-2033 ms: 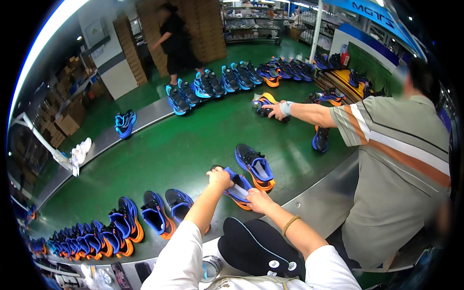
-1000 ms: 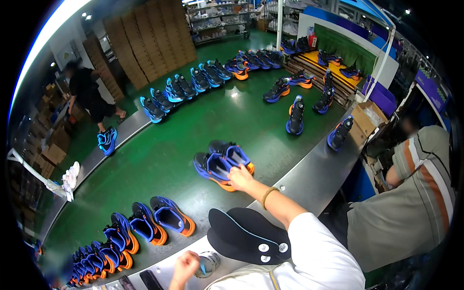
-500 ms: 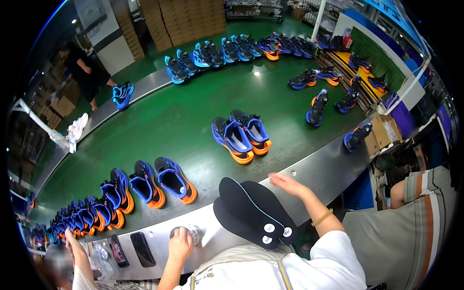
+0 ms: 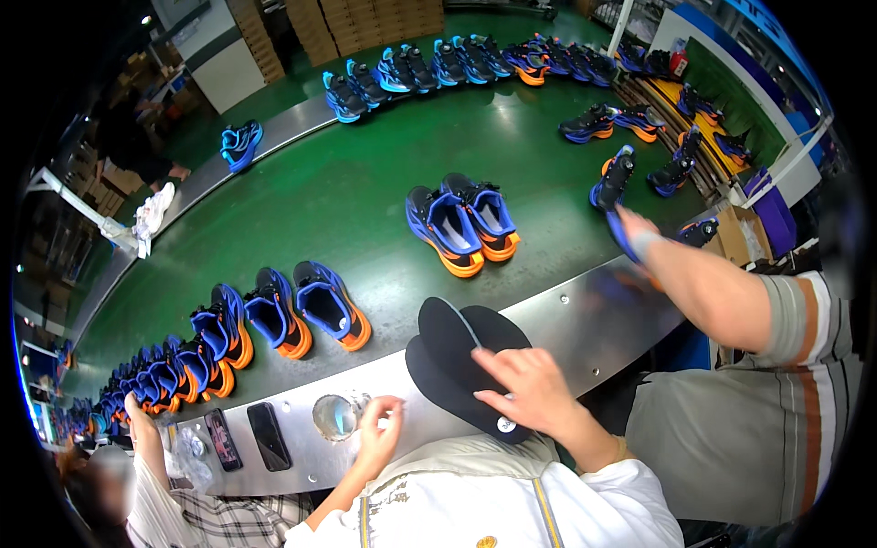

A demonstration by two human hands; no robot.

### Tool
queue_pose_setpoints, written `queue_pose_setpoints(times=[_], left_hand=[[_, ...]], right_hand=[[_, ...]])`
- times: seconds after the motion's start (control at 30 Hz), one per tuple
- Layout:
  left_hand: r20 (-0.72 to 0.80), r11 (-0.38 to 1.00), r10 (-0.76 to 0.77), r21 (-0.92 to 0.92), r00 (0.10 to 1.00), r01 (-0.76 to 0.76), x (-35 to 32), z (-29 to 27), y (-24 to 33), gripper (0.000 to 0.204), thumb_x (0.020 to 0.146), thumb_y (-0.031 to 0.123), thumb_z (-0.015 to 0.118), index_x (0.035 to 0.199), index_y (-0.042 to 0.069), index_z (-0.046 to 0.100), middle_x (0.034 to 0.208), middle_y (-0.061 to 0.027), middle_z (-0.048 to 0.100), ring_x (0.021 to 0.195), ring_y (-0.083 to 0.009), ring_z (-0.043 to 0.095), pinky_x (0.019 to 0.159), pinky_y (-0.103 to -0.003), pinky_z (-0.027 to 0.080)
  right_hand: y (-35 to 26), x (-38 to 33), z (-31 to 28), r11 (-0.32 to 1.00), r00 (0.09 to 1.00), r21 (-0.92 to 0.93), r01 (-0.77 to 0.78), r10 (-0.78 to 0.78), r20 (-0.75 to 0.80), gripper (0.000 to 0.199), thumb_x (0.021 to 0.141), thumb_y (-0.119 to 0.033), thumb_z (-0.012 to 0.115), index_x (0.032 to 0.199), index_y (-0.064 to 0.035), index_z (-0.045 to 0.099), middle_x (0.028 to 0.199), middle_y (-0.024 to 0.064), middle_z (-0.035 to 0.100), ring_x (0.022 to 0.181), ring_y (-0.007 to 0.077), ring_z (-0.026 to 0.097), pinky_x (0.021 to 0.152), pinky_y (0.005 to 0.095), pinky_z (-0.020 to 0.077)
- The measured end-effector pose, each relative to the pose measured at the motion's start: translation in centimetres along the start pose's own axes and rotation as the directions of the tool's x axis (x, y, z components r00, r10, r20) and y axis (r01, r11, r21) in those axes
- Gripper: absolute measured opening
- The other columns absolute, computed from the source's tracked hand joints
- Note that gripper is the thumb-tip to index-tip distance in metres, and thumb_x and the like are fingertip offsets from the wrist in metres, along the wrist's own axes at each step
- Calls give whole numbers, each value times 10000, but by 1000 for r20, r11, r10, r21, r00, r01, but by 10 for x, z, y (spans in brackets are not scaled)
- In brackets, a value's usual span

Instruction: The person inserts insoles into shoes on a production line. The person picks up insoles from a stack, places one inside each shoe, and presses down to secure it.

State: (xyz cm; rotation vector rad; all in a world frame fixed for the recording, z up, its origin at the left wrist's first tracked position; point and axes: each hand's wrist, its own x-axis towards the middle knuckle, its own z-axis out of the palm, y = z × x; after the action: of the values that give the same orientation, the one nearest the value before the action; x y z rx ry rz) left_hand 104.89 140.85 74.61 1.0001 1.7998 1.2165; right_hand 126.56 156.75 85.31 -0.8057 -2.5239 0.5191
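Black insoles [image 4: 438, 370] with a pale edge line lie fanned at the front edge of the belt, overlapping the metal ledge. My right hand [image 4: 528, 388] is over them, fingers stretched and apart, the index fingertip at the upper insole. A round white sticker [image 4: 506, 424] shows below that hand. My left hand [image 4: 379, 434] is closed in a pinch above the ledge; whatever is between the fingertips is too small to name. Just left of it stands a round, tub-like thing [image 4: 319, 422] with a mottled rim and something bluish inside.
A blue-orange shoe pair [image 4: 457, 228] stands on the green belt [image 4: 365, 210]. Several shoes [image 4: 215, 338] line its left front. Two phones [image 4: 269, 437] and crumpled clear plastic [image 4: 190, 452] lie on the ledge. A co-worker's arm [image 4: 713, 283] reaches to a shoe at right; another co-worker sits left.
My left hand has lifted off the tub-like thing and moved right. My right hand has come left onto the insoles. The right co-worker's arm has reached over the belt. The view has shifted.
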Motion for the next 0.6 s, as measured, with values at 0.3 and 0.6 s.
queue_pose_setpoints(times=[0.3, 0.6], left_hand=[[455, 435, -578, -531, 678, 727, 29, 59, -6, 681, 798, 678, 284, 1217, 151, 385, 1236, -62, 376, 1086, -250, 382, 842, -549, 333], [461, 401, -580, -556, 671, 728, 48, 65, -7, 749, 778, 725, 147, 1300, 212, 307, 1315, -19, 309, 1172, -252, 323, 852, -537, 309]], right_hand=[[17, -19, 16, 959, 993, 283, -17, -18, 119, 260, 775, -132, 586, 1025, -65, 582, 822, 72, 567, 757, 244, 536, 697, 340, 431], [203, 73, 13, 918, 887, 88, -386, 396, -239, 454, 776, -208, 571, 1205, -120, 451, 1173, 182, 421, 1036, 348, 481, 888, 402, 385]])
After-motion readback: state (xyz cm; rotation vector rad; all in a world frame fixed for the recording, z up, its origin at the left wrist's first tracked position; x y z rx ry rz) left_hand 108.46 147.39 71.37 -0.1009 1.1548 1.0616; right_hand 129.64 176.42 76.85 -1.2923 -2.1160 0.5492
